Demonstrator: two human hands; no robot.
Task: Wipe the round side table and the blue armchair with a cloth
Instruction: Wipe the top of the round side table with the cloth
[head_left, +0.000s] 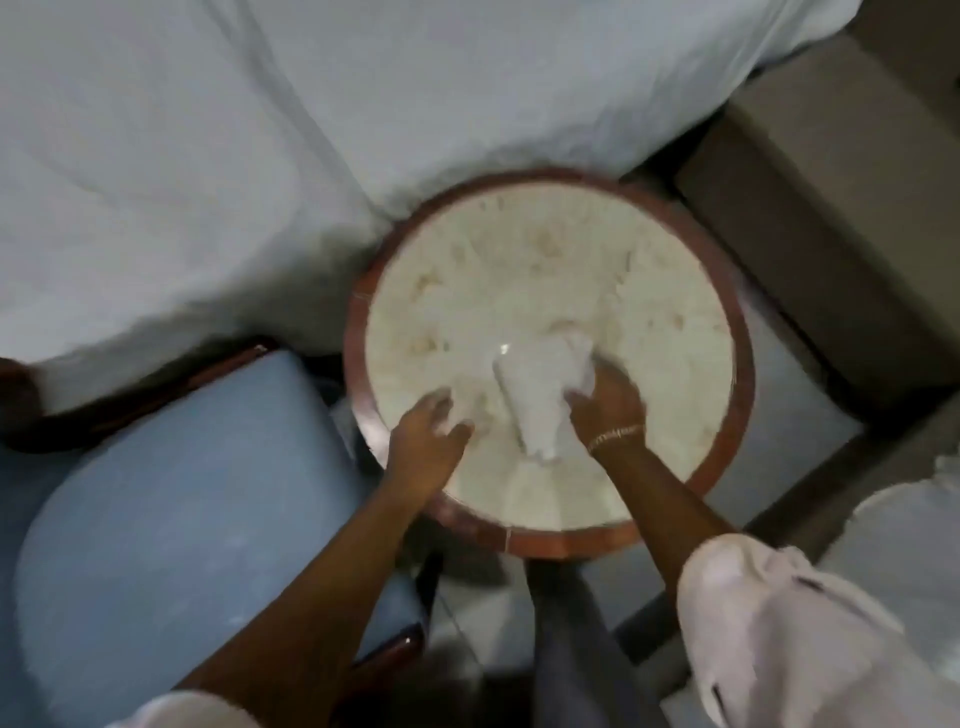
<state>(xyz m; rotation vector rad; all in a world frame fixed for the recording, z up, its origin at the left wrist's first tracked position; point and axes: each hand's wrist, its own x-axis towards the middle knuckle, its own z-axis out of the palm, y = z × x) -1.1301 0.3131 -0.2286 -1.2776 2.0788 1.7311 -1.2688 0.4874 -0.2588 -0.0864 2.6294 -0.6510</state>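
The round side table (550, 270) has a pale speckled top and a reddish-brown wooden rim. A crumpled white cloth (537, 395) lies on the near part of the top. My right hand (610, 405) presses on the cloth's right side with its fingers closed over it; a thin bracelet circles the wrist. Left of the cloth, my left hand (428, 441) rests flat on the tabletop near the rim, fingers apart and holding nothing. The blue armchair (197, 519) stands at the lower left, its seat beside the table. The frame is blurred.
A bed with a white sheet (260, 156) fills the top and left, touching the table's far rim. A beige block of furniture (831, 234) stands to the right. White fabric (909, 545) lies at the lower right. Pale floor shows below the table.
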